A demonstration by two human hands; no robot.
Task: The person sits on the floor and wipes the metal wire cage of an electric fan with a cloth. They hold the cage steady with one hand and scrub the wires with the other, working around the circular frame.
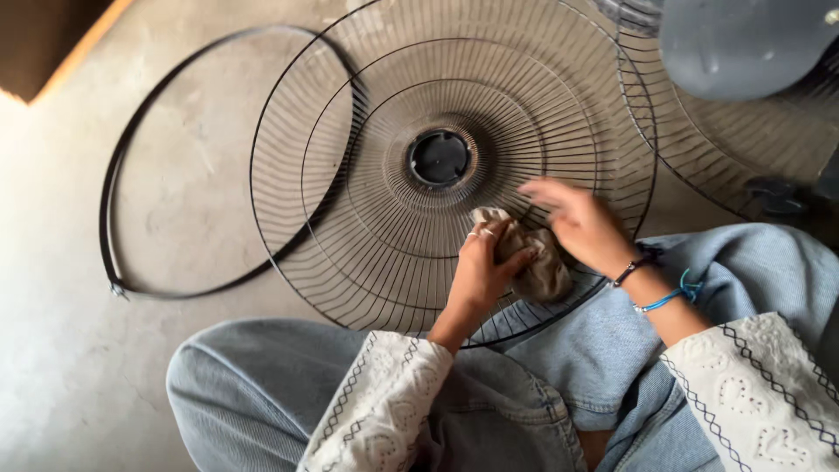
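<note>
A round black wire fan grille lies flat on the concrete floor in front of my crossed legs, its dark hub at the middle. My left hand grips a crumpled beige cloth against the grille's near wires. My right hand rests just right of the cloth with its fingers spread over the wires, touching the cloth's edge. It is blurred.
A thin black metal ring band lies on the floor at the left, partly under the grille's edge. A second wire grille and a grey fan blade sit at the upper right. My jeans-clad knees fill the bottom.
</note>
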